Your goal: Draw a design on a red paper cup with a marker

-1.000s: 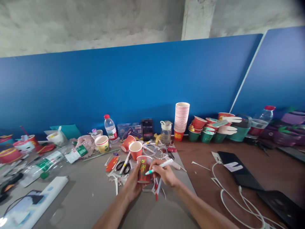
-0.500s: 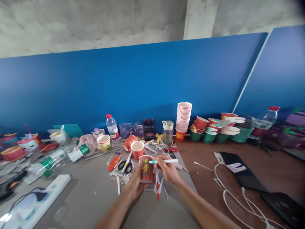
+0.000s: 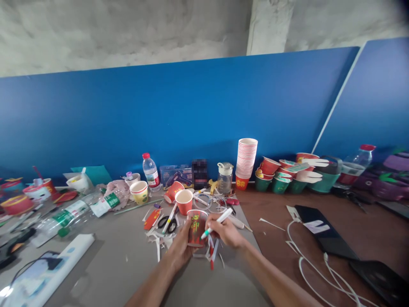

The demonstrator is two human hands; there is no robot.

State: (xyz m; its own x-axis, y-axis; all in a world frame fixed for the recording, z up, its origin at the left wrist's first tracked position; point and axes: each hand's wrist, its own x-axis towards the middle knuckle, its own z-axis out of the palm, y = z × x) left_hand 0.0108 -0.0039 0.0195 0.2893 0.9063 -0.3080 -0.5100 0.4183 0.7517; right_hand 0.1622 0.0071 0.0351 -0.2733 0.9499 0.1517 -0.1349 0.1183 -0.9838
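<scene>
My left hand (image 3: 181, 245) is wrapped round the left side of a red paper cup (image 3: 196, 232) with yellow lettering, and the cup's side faces me. In my right hand (image 3: 226, 232) is a white marker (image 3: 220, 219) with a green tip end, slanting down to the left. Its tip touches or nearly touches the right part of the cup's side. Just behind stands another red paper cup (image 3: 184, 201), with a tipped red cup (image 3: 174, 192) beside it. Black scissors (image 3: 171, 224) and a second marker (image 3: 169, 218) lie left of my hands.
Paper scraps (image 3: 159, 241) lie around my hands. Behind are a water bottle (image 3: 151, 172), a glass jar (image 3: 225, 178) and a tall cup stack (image 3: 246, 162). Green and red cups (image 3: 281, 183) stand at right, near a black phone (image 3: 322, 230) and white cables (image 3: 303, 266). A blue partition (image 3: 191, 115) bounds the back.
The marker has gone from nearly level at the cup's upper part to a steep slant, its tip lower on the cup. My left hand still holds the cup.
</scene>
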